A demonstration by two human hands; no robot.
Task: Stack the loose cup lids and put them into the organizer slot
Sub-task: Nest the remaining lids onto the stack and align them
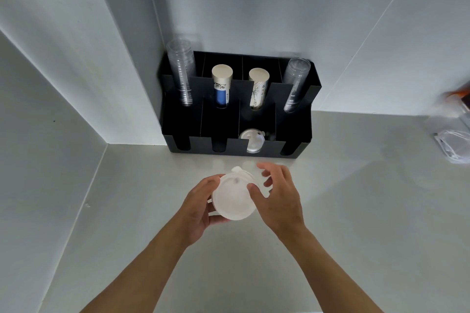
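A stack of white cup lids (232, 198) is held above the counter, bottom face toward me. My left hand (198, 207) grips it from the left and underneath. My right hand (278, 194) touches its right edge with the thumb, its fingers spread and blurred. Behind them a black organizer (178, 119) stands against the wall. Its third front slot from the left holds white lids (251, 140). The other front slots look dark, and I cannot see anything in them.
In the organizer's back row stand clear plastic cups (181, 71), a blue-and-white paper cup stack (221, 86), a printed paper cup stack (258, 87) and more clear cups (295, 84). A blurred clear bag (455, 134) lies at the counter's right edge. Walls close off the left and back.
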